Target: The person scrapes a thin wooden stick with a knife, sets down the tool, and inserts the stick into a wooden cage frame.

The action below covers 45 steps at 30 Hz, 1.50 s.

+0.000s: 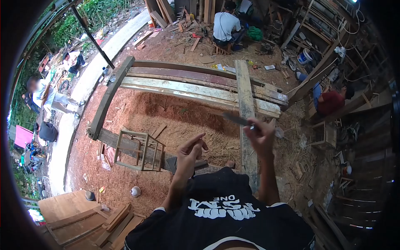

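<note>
A dark, narrow blade-like tool [235,119] is held in my right hand [260,132], its long end pointing left, above an upright-running worn plank [246,100]. My left hand [191,151] is raised in front of my chest, its fingers bent with the thumb near them; whether anything small is between them cannot be made out. Below that hand lies a dark block or tool [200,164] on a low beam. Left of it stands a small wooden frame [139,151] made of thin slats.
Long boards [183,85] span the far side of the bench frame. A thick beam [111,98] bounds its left. A person in white [226,27] sits at the back, another in red [331,101] at right. Stacked wood [112,225] lies lower left.
</note>
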### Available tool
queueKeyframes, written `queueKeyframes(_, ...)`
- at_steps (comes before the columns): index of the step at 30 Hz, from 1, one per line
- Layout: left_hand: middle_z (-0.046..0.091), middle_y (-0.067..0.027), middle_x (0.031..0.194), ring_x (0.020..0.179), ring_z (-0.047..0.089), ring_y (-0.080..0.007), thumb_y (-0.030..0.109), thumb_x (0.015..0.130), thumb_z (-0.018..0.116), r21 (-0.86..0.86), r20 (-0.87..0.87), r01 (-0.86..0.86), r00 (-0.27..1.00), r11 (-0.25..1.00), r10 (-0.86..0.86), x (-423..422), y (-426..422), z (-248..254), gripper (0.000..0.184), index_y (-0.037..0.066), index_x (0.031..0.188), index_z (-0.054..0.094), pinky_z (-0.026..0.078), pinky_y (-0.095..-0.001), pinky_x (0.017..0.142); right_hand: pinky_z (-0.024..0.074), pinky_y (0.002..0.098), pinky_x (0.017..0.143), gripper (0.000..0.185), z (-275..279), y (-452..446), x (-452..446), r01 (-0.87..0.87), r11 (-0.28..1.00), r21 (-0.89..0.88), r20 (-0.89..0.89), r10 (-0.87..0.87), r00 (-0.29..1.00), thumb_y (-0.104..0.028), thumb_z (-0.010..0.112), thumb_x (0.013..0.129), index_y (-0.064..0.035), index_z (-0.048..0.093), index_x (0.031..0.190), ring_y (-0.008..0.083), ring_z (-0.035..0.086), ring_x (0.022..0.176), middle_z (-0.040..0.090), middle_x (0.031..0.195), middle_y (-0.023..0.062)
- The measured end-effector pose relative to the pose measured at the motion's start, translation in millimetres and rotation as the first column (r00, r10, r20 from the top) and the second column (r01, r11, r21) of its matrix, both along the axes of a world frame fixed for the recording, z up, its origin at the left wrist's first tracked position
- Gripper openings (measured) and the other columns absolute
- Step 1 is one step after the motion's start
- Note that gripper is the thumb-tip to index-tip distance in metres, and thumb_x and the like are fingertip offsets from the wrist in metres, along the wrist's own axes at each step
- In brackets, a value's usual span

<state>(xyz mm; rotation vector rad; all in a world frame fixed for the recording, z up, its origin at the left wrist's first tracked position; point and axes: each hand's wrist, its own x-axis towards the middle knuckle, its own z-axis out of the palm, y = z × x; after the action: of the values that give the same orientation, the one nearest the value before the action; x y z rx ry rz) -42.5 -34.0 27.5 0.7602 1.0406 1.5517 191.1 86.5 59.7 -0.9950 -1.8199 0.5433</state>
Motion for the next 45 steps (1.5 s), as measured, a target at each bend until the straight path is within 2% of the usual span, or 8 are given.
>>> queueKeyframes(5, 0.064, -0.0017, 0.083, 0.060, 0.040, -0.0001, 0.002, 0.100, 0.057, 0.004, -0.014, 0.052, 0.999, 0.999, -0.052, 12.4, 11.0, 16.1, 0.032, -0.003, 0.131, 0.061, 0.031, -0.0184, 0.051, 0.0429, 0.0291, 0.052, 0.044, -0.2, -27.1, -43.6, -0.242, 0.969, 0.057, 0.018, 0.241, 0.970, -0.043, 0.083, 0.079, -0.0033, 0.075, 0.096, 0.0159, 0.061, 0.055, 0.068, 0.067, 0.0054)
queueKeyframes(15, 0.058, 0.0044, 0.077, 0.059, 0.038, 0.0014, 0.004, 0.100, 0.059, -0.029, 0.035, 0.099, 0.995, 0.995, -0.098, 15.1, -3.6, 5.2, 0.030, -0.001, 0.129, 0.064, 0.026, -0.0182, 0.050, 0.0481, 0.0304, 0.057, 0.040, 6.8, -27.0, -47.0, -0.262, 0.935, 0.238, 0.225, 0.210, 0.952, -0.049, 0.081, 0.078, -0.0114, 0.077, 0.089, 0.0173, 0.067, 0.057, 0.072, 0.071, 0.0029)
queueKeyframes(18, 0.062, 0.0016, 0.079, 0.058, 0.037, 0.0016, 0.004, 0.099, 0.059, 0.021, 0.013, 0.125, 0.992, 0.992, -0.126, 6.8, -6.2, 4.2, 0.029, 0.001, 0.127, 0.067, 0.026, -0.0177, 0.049, 0.0448, 0.0302, 0.052, 0.038, -12.9, -9.2, -39.6, -0.122, 0.968, 0.219, 0.110, 0.100, 0.989, -0.050, 0.077, 0.083, -0.0121, 0.076, 0.086, 0.0138, 0.062, 0.052, 0.069, 0.065, 0.0024)
queueKeyframes(20, 0.064, -0.0003, 0.081, 0.057, 0.037, 0.0015, 0.004, 0.099, 0.059, 0.039, -0.019, 0.149, 0.989, 0.988, -0.148, 7.3, -16.8, 6.8, 0.028, 0.003, 0.126, 0.068, 0.026, -0.0173, 0.048, 0.0416, 0.0283, 0.048, 0.041, -9.6, 13.5, -10.5, 0.253, 0.964, -0.084, 0.184, -0.234, 0.955, -0.051, 0.073, 0.088, -0.0098, 0.076, 0.089, 0.0101, 0.058, 0.051, 0.065, 0.061, 0.0025)
queueKeyframes(23, 0.065, -0.0027, 0.087, 0.057, 0.038, 0.0008, 0.002, 0.099, 0.057, -0.027, -0.018, 0.041, 0.999, 0.999, -0.042, 2.2, -20.0, -2.4, 0.034, 0.003, 0.131, 0.064, 0.029, -0.0169, 0.049, 0.0416, 0.0250, 0.048, 0.050, -9.3, 22.7, 19.4, 0.269, 0.961, -0.062, -0.017, -0.271, 0.962, -0.052, 0.073, 0.087, -0.0031, 0.076, 0.096, 0.0086, 0.057, 0.052, 0.064, 0.061, 0.0045)
queueKeyframes(33, 0.064, -0.0033, 0.088, 0.060, 0.040, -0.0001, 0.002, 0.099, 0.057, -0.041, -0.028, 0.053, 0.998, 0.998, -0.054, 10.6, 0.4, 12.0, 0.034, -0.002, 0.133, 0.061, 0.035, -0.0172, 0.053, 0.0412, 0.0275, 0.051, 0.038, -12.0, -40.8, -47.6, -0.215, 0.977, 0.018, -0.001, 0.215, 0.977, -0.038, 0.083, 0.081, -0.0071, 0.076, 0.101, 0.0113, 0.055, 0.053, 0.065, 0.065, 0.0025)
queueKeyframes(42, 0.068, -0.0006, 0.095, 0.082, 0.057, -0.0024, 0.002, 0.099, 0.061, -0.051, 0.047, 0.081, 0.996, 0.995, -0.079, 15.3, -18.1, 8.7, 0.033, -0.003, 0.131, 0.062, 0.043, -0.0165, 0.066, 0.0448, 0.0316, 0.059, 0.042, -1.1, -40.5, -52.7, -0.290, 0.937, 0.194, 0.136, 0.267, 0.954, -0.044, 0.087, 0.072, -0.0094, 0.077, 0.093, 0.0194, 0.068, 0.061, 0.072, 0.071, 0.0042)
queueKeyframes(45, 0.066, 0.0018, 0.091, 0.074, 0.053, -0.0004, 0.004, 0.099, 0.061, -0.060, -0.012, 0.085, 0.996, 0.995, -0.086, 12.6, -16.5, 10.9, 0.032, -0.004, 0.130, 0.063, 0.040, -0.0163, 0.061, 0.0454, 0.0314, 0.060, 0.042, -5.6, -36.2, -51.3, -0.266, 0.944, 0.195, 0.163, 0.236, 0.958, -0.045, 0.087, 0.071, -0.0093, 0.077, 0.092, 0.0200, 0.068, 0.061, 0.072, 0.071, 0.0045)
